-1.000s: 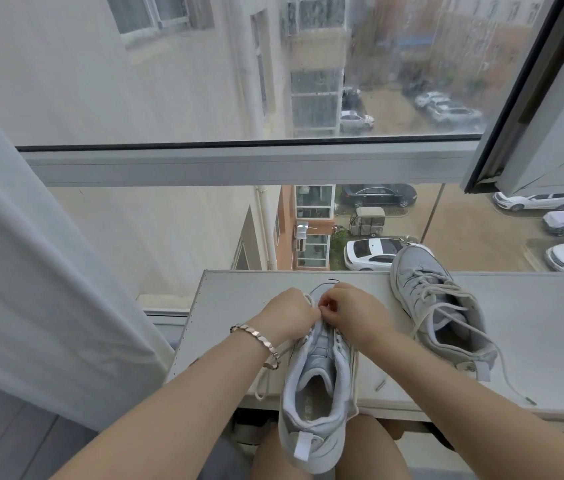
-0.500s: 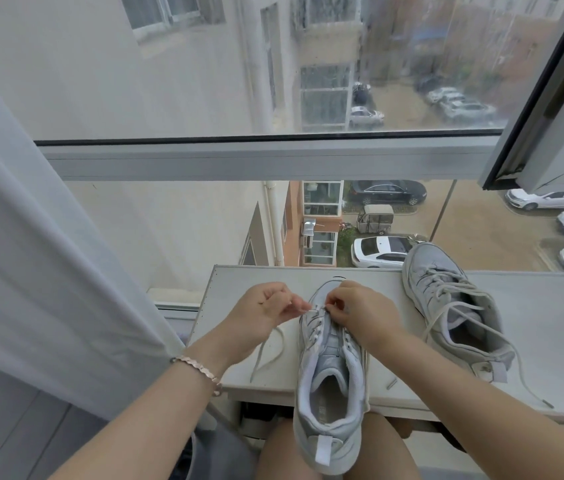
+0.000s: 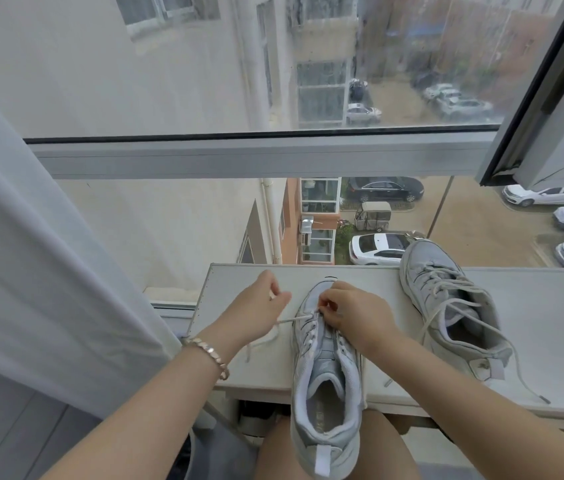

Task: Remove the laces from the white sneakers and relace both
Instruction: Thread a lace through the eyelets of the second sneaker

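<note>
1. At your far left a pale curtain (image 3: pixel 48 271) hangs down beside the sill (image 3: pixel 550 323), clear of your arms.
2. Your left hand (image 3: pixel 260 306), with a bracelet (image 3: pixel 209 351) on its wrist, sits just left of the near sneaker (image 3: pixel 325 375). Its fingers are curled and pinch the lace (image 3: pixel 294 319), which runs taut from your grip to an eyelet by the toe. The lace's loose tail droops onto the sill below your hand.
3. The near sneaker is white-grey and lies toe toward the glass. Its front half is on the sill and its heel overhangs the near edge above your legs. Most of its eyelets show bare, and its mouth is open to the insole.
4. Your right hand (image 3: pixel 353 313) rests on the sneaker's front, fingers curled tight at the lowest eyelets. Exactly what they pinch is hidden.
5. Further right, the second sneaker (image 3: pixel 453 317) lies on the sill, apart from the first and fully laced. Its slack ends trail toward the near edge.
</note>
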{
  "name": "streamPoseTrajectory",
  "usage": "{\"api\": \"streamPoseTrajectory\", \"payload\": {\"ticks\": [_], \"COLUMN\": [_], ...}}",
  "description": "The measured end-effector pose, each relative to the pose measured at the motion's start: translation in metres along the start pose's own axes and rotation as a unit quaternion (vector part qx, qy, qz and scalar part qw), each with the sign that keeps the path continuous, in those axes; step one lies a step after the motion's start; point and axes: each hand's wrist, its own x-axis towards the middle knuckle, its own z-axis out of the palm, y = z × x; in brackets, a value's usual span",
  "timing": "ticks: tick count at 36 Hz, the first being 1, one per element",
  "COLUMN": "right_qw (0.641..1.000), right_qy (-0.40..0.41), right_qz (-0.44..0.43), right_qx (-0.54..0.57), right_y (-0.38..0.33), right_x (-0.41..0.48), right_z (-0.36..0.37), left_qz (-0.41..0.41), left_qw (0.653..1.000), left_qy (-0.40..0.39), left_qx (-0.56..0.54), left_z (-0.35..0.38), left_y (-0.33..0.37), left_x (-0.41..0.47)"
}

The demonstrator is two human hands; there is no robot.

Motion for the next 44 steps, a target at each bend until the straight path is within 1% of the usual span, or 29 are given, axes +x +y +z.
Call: {"api": "streamPoseTrajectory", "payload": {"ticks": [1, 3, 8, 12, 17, 20, 22, 24, 28, 30, 31, 32, 34, 36, 39, 40, 43, 44], "right_qw": [1.000, 0.999, 0.993, 0.985, 0.971, 0.964, 0.966, 0.967, 0.957, 0.946, 0.941, 0.936, 0.923, 0.916, 0.919, 0.914, 0.872, 0.865], "right_qy": [-0.001, -0.011, -0.055, -0.085, -0.096, -0.075, -0.044, -0.014, 0.021, 0.032, 0.030, 0.016, -0.042, -0.098, -0.119, -0.123, -0.167, -0.181], "right_qz": [0.000, 0.001, 0.013, 0.025, 0.051, 0.081, 0.092, 0.100, 0.123, 0.157, 0.180, 0.204, 0.233, 0.231, 0.217, 0.223, 0.267, 0.276], "right_qx": [0.010, 0.034, 0.101, 0.146, 0.214, 0.243, 0.239, 0.234, 0.261, 0.280, 0.285, 0.288, 0.303, 0.314, 0.305, 0.316, 0.375, 0.378], "right_y": [0.001, 0.003, 0.005, 0.007, 0.012, 0.015, 0.013, 0.009, 0.005, 0.007, 0.009, 0.011, 0.013, 0.012, 0.009, 0.008, 0.006, 0.005], "right_x": [0.000, 0.000, 0.006, 0.009, 0.010, 0.008, 0.007, 0.006, 0.000, -0.006, -0.011, -0.016, -0.028, -0.038, -0.045, -0.044, -0.042, -0.041], "right_z": [-0.001, -0.003, -0.008, -0.011, -0.015, -0.015, -0.013, -0.011, -0.012, -0.014, -0.015, -0.017, -0.021, -0.022, -0.020, -0.020, -0.024, -0.026], "left_qz": [0.021, 0.045, 0.007, -0.026, -0.069, -0.068, -0.054, -0.041, -0.016, 0.009, 0.019, 0.026, 0.030, 0.033, 0.046, 0.045, 0.026, 0.021], "left_qw": [0.998, 0.993, 0.998, 0.997, 0.989, 0.985, 0.987, 0.993, 1.000, 0.997, 0.995, 0.993, 0.992, 0.994, 0.996, 0.995, 0.992, 0.991], "left_qy": [-0.005, -0.010, -0.006, -0.056, -0.103, -0.113, -0.096, -0.065, 0.017, 0.044, 0.045, 0.036, 0.020, 0.017, 0.040, 0.053, 0.089, 0.098], "left_qx": [0.056, 0.108, 0.059, 0.043, 0.080, 0.110, 0.118, 0.092, -0.013, -0.059, -0.084, -0.105, -0.122, -0.100, -0.068, -0.070, -0.084, -0.087], "left_z": [0.002, 0.007, 0.020, 0.020, 0.019, 0.022, 0.025, 0.028, 0.032, 0.030, 0.028, 0.025, 0.023, 0.026, 0.036, 0.038, 0.043, 0.045], "left_y": [0.002, 0.006, 0.023, 0.032, 0.039, 0.039, 0.036, 0.032, 0.019, 0.013, 0.012, 0.011, 0.008, 0.005, 0.002, 0.002, 0.001, 0.002], "left_x": [0.002, 0.003, 0.007, 0.015, 0.022, 0.023, 0.022, 0.021, 0.010, 0.003, 0.000, -0.004, -0.010, -0.014, -0.019, -0.020, -0.020, -0.021]}}
